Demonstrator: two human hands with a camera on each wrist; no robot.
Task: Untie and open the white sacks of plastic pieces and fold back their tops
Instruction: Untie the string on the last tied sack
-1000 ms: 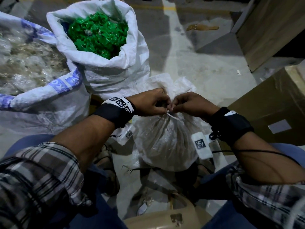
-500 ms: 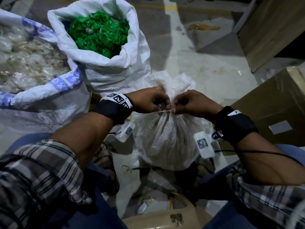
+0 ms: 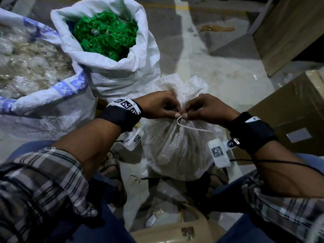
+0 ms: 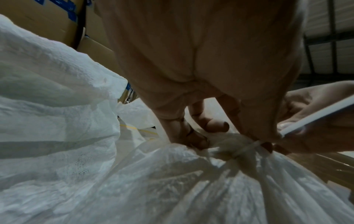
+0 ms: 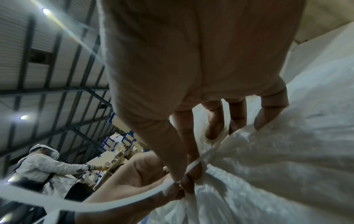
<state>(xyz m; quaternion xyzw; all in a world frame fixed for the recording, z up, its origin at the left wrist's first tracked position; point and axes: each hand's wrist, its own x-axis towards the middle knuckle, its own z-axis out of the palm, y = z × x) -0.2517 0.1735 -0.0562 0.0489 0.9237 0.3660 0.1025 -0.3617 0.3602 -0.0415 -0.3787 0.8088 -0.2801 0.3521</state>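
The tie (image 3: 182, 124) at the neck of the sack (image 3: 177, 148) is pinched between the left hand (image 3: 157, 105) and the right hand (image 3: 208, 109), thumbs touching.

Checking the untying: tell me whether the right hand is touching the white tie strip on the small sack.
Touching. In the right wrist view the right hand pinches the white tie strip between thumb and forefinger at the tied neck of the small sack.

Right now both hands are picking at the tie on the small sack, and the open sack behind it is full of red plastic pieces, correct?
Not quite: the head view shows green plastic pieces in the open sack. The left hand and right hand do pinch the tie on the small sack.
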